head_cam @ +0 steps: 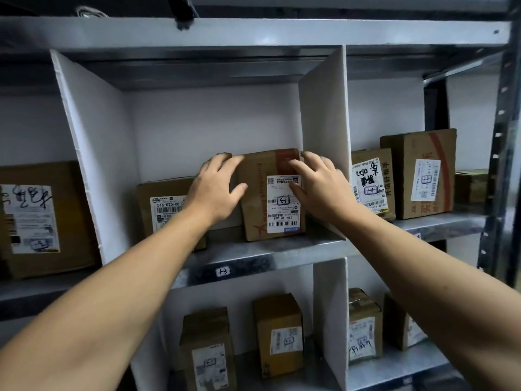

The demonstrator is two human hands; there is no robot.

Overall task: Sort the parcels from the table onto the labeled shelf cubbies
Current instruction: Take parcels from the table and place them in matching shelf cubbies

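A brown cardboard parcel (263, 193) with a white shipping label marked 1-3 stands in the middle cubby of the upper shelf (253, 255). A small tag (222, 271) reading 1-3 is on that shelf's front edge. My left hand (217, 187) lies against the parcel's left side, fingers spread over its top corner. My right hand (318, 184) touches the front and right side, fingers relaxed and spread. Neither hand plainly curls round the box. A second brown parcel (163, 207) stands to its left in the same cubby, partly hidden by my left forearm.
White divider panels (324, 131) separate the cubbies. The left cubby holds a large parcel (36, 218). The right cubby holds two parcels (372, 184) (420, 170). The lower shelf holds several small boxes (279, 334). A dark metal upright (504, 136) is at the far right.
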